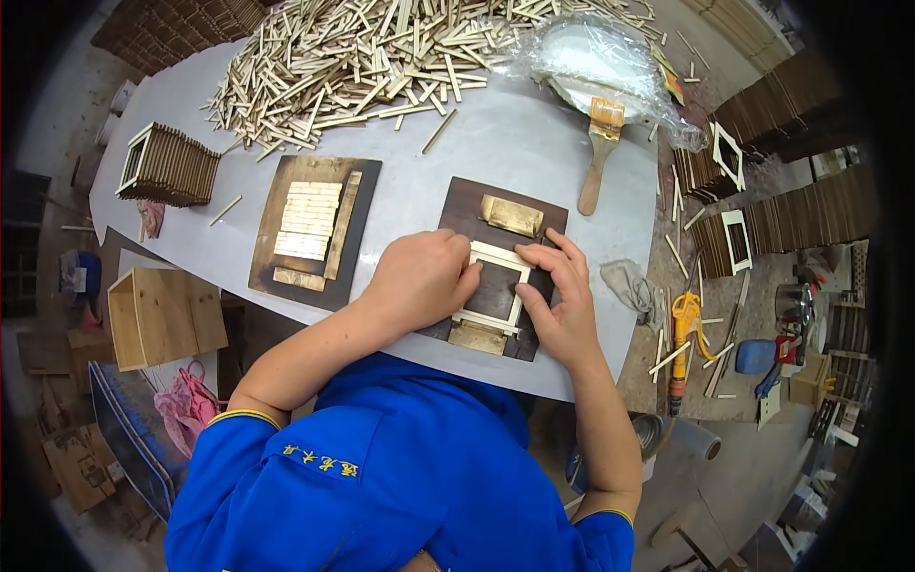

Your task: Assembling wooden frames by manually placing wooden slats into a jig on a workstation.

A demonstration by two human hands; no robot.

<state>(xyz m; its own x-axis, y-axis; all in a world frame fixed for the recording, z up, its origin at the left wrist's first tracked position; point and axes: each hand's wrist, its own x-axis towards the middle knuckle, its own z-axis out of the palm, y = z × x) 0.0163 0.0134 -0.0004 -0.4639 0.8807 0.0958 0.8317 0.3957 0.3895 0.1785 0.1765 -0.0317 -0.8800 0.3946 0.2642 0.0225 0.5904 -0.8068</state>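
A small rectangular frame of pale wooden strips [499,254] lies on a dark jig board [457,202] in front of me. Two glue-stained wooden blocks are fixed to that board, one beyond the frame and one on its near side. My left hand [426,278] is closed at the frame's left side, fingers curled under and their tips partly hidden. My right hand [564,303] grips the right side, with the thumb on the right strip and the index finger at the far right corner. To the left, a second board [265,255] carries a row of pale strips between wooden stops.
A large heap of wooden sticks [353,67] covers the table's far side. A brush [599,157] leans by a plastic-wrapped bowl [596,62]. Stacked frames [172,167] stand far left, more at right. A grey cloth [629,286] and yellow glue gun [684,319] lie right.
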